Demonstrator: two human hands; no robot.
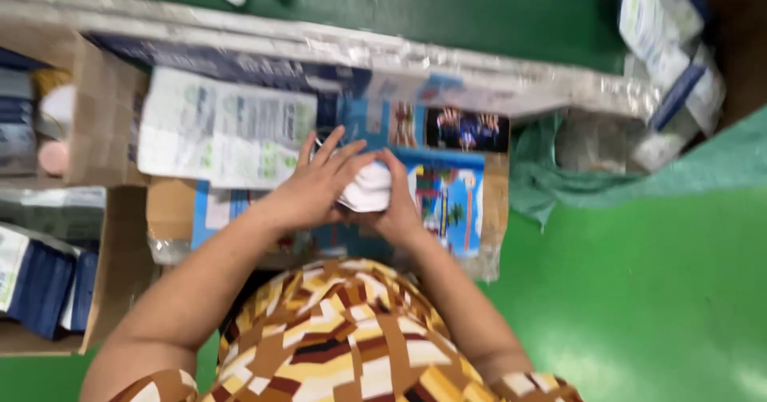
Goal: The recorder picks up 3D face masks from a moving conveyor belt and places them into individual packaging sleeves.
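My left hand (315, 182) and my right hand (399, 202) are pressed together around a small white bundle (367, 188), which looks like folded soft material. The left fingers are spread over its top and the right hand cups it from the other side. Both hands hover over a flat blue printed box (451, 198) wrapped in clear plastic. The picture is blurred, so finer detail of the bundle cannot be made out.
A white and green printed packet (224, 134) lies left of my hands. Cardboard boxes (104, 114) with dark blue packs (44, 282) stand at the left. More packets (667, 42) fill a box at top right. Green floor (639, 290) lies to the right.
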